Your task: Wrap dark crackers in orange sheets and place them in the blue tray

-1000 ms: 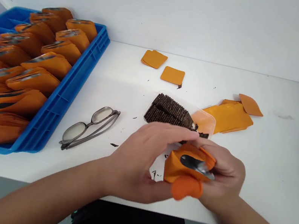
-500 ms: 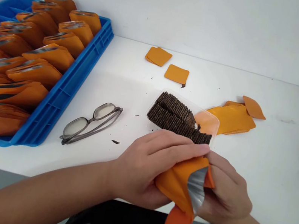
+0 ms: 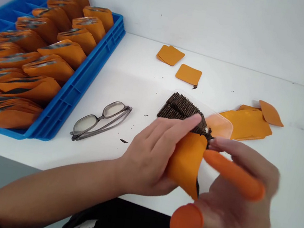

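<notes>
My left hand [image 3: 150, 156] is closed around an orange pouch [image 3: 186, 162] at the near edge of the table, its fingers laid along the far side. A dark strip shows at the pouch's right edge. My right hand [image 3: 240, 195] is just right of the pouch, with thumb and forefinger spread and nothing between them. Orange finger cots [image 3: 234, 176] cover those two fingers. Beyond the hands stands a clear plastic tub [image 3: 222, 122] with rows of thin, dark brown squares [image 3: 182, 105]. The pouch and left hand hide its near side.
A blue crate [image 3: 88, 76] on the left holds many upright orange pouches [image 3: 63, 50]. Folded glasses [image 3: 101, 121] lie between crate and hands. Small orange pieces [image 3: 189, 74] lie at the back, flat orange pouches [image 3: 251, 123] to the right. Dark crumbs dot the table.
My right hand has come off the pouch and opened, moving right. The pouch has turned in my left hand, so its silvery inside no longer shows. The view has shifted slightly left.
</notes>
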`<state>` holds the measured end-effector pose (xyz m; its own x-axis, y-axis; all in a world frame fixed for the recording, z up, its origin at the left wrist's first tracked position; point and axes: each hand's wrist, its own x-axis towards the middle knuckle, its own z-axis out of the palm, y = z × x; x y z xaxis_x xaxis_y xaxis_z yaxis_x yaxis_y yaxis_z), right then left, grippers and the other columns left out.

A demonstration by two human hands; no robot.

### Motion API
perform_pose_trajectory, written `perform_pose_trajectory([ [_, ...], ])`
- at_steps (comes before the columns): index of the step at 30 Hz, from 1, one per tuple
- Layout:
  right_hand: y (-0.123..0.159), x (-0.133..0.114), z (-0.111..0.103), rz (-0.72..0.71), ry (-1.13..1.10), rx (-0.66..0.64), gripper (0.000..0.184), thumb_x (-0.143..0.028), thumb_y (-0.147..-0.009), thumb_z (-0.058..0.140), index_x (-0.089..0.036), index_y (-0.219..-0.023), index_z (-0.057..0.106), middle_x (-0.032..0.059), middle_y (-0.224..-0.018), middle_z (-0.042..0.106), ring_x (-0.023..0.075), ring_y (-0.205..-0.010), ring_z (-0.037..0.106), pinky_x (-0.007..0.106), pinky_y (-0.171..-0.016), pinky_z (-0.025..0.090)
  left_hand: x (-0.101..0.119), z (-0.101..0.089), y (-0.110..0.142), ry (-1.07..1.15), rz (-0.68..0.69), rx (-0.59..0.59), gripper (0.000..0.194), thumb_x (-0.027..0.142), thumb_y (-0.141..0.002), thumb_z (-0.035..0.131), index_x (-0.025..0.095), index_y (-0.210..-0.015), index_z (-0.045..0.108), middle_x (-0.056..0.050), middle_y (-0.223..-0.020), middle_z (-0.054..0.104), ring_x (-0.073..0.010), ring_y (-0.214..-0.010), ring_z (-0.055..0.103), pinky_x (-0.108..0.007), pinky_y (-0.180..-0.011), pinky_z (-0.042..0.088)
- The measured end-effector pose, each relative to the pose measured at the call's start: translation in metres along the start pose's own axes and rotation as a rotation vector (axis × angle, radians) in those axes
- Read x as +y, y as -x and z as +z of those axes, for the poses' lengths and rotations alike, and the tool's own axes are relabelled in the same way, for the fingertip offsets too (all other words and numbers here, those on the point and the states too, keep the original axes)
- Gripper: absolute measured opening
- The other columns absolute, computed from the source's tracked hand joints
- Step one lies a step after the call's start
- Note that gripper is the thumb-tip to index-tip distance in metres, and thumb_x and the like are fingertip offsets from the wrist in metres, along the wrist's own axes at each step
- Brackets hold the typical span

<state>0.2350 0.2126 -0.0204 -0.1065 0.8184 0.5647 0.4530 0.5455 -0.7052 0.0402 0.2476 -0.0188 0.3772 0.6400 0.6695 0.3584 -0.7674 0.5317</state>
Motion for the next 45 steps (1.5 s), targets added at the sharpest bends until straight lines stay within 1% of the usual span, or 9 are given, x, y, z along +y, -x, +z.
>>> perform_pose_trajectory([
  [5, -0.014, -0.012, 0.009, -0.014, 0.004, -0.004, 0.062, -0.025, -0.09, 0.079, -0.032, -0.148, 0.058, 0.0119, -0.135, 0.059, 0.0325, -0.12, 0.061, 0.052, -0.094, 0.057, -0.004, 0.002, -0.002, -0.296, 0.082, 0.108, 0.072, 0.025, -0.093, 0.066, 0.006, -0.155, 0.037, -0.021, -0.139, 0.066, -0.0281, -0.121, 0.062, -0.043, -0.102, 0.053],
  [9, -0.015, -0.013, 0.004, 0.011, -0.056, -0.046, 0.032, -0.007, -0.089, 0.073, -0.029, -0.112, 0.072, 0.0057, -0.11, 0.067, 0.0212, -0.092, 0.064, 0.04, -0.076, 0.054, -0.002, 0.001, -0.002, -0.327, 0.084, 0.077, 0.061, 0.022, -0.092, 0.068, 0.004, -0.147, 0.048, -0.018, -0.124, 0.069, -0.0265, -0.11, 0.062, -0.041, -0.099, 0.052],
  [16, -0.016, -0.013, -0.001, 0.046, 0.001, -0.069, 0.037, -0.011, -0.087, 0.079, -0.021, -0.071, 0.047, -0.0011, -0.075, 0.054, 0.0105, -0.063, 0.045, 0.028, -0.049, 0.035, 0.002, 0.001, 0.0, -0.034, 0.084, -0.024, 0.05, 0.015, -0.081, 0.065, 0.011, -0.13, 0.058, -0.012, -0.114, 0.071, -0.0234, -0.106, 0.065, -0.038, -0.093, 0.056],
  [20, -0.018, -0.01, 0.0, -0.07, 0.028, -0.044, 0.041, -0.019, -0.085, 0.086, -0.021, -0.072, 0.047, -0.0014, -0.075, 0.053, 0.0096, -0.061, 0.043, 0.028, -0.047, 0.034, 0.002, 0.002, -0.001, 0.103, 0.071, 0.017, 0.038, 0.017, -0.084, 0.065, 0.013, -0.122, 0.059, -0.01, -0.109, 0.073, -0.0213, -0.102, 0.066, -0.035, -0.09, 0.059],
  [25, -0.019, 0.002, -0.001, -0.252, 0.126, 0.201, 0.038, -0.043, -0.076, 0.094, -0.023, -0.093, 0.066, 0.0046, -0.088, 0.064, 0.0195, -0.073, 0.061, 0.036, -0.054, 0.048, -0.001, 0.005, 0.001, 0.2, 0.04, 0.028, 0.047, 0.042, -0.091, 0.073, 0.01, -0.123, 0.061, -0.013, -0.112, 0.075, -0.0234, -0.102, 0.067, -0.037, -0.091, 0.058],
  [30, -0.018, 0.001, -0.012, -0.322, 0.222, 0.03, 0.025, -0.036, -0.082, 0.089, -0.023, -0.092, 0.069, 0.0031, -0.093, 0.066, 0.0148, -0.073, 0.064, 0.03, -0.052, 0.052, -0.003, 0.007, 0.002, 0.26, 0.011, 0.03, 0.044, 0.041, -0.092, 0.072, 0.013, -0.124, 0.061, -0.012, -0.112, 0.075, -0.0227, -0.1, 0.069, -0.037, -0.09, 0.059],
  [33, -0.018, -0.001, -0.009, -0.405, 0.265, 0.078, 0.019, -0.036, -0.088, 0.084, -0.023, -0.091, 0.07, 0.0052, -0.098, 0.067, 0.0168, -0.077, 0.065, 0.033, -0.058, 0.056, -0.005, 0.006, 0.002, 0.303, -0.004, 0.013, 0.051, 0.043, -0.089, 0.074, 0.012, -0.127, 0.06, -0.014, -0.115, 0.074, -0.0231, -0.101, 0.069, -0.038, -0.091, 0.06],
  [39, -0.02, 0.005, 0.003, -0.342, 0.12, 0.117, 0.044, -0.061, -0.101, 0.056, -0.02, -0.11, 0.071, 0.0148, -0.11, 0.066, 0.028, -0.091, 0.067, 0.046, -0.071, 0.057, -0.004, 0.002, 0.001, 0.372, -0.092, -0.07, 0.057, 0.015, -0.074, 0.064, 0.014, -0.131, 0.055, -0.013, -0.113, 0.069, -0.0222, -0.098, 0.069, -0.039, -0.085, 0.061],
  [45, -0.029, 0.004, -0.009, -0.347, 0.115, -0.017, 0.038, -0.052, -0.107, 0.044, -0.021, -0.094, 0.064, 0.0127, -0.109, 0.062, 0.0247, -0.09, 0.063, 0.046, -0.076, 0.055, -0.01, 0.005, 0.002, 0.509, -0.044, -0.094, 0.057, 0.014, -0.074, 0.064, 0.015, -0.131, 0.055, -0.014, -0.119, 0.069, -0.0241, -0.101, 0.069, -0.041, -0.086, 0.061],
])
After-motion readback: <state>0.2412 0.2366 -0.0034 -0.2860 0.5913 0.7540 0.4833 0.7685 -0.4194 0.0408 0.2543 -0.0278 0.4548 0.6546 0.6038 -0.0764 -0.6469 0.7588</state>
